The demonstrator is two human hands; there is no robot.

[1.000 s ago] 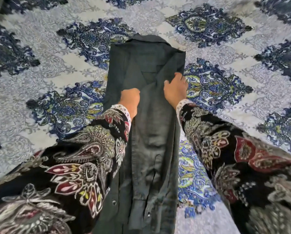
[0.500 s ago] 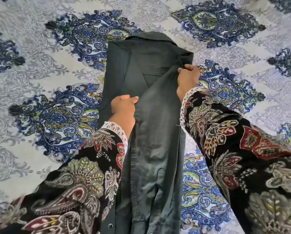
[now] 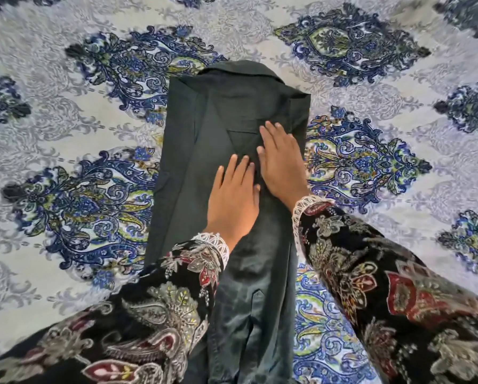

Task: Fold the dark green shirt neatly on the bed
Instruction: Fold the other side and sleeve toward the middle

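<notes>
The dark green shirt (image 3: 204,128) lies on the bed as a long narrow strip, collar at the far end, both sides folded in over the middle. My left hand (image 3: 233,199) rests flat on the middle of the shirt with straight fingers. My right hand (image 3: 280,162) presses flat beside it, a little farther up, on the folded-in right side. Both hands touch each other at the thumbs. The near end of the shirt runs down between my patterned sleeves to the bottom of the view.
The bed is covered by a grey-white bedspread (image 3: 384,128) with blue and green paisley medallions. It spreads on all sides of the shirt. My black floral sleeves (image 3: 398,300) cover the lower corners of the view.
Both hands let go of the fabric edges they gripped and now lie flat on the shirt. The right side is folded over onto the middle.
</notes>
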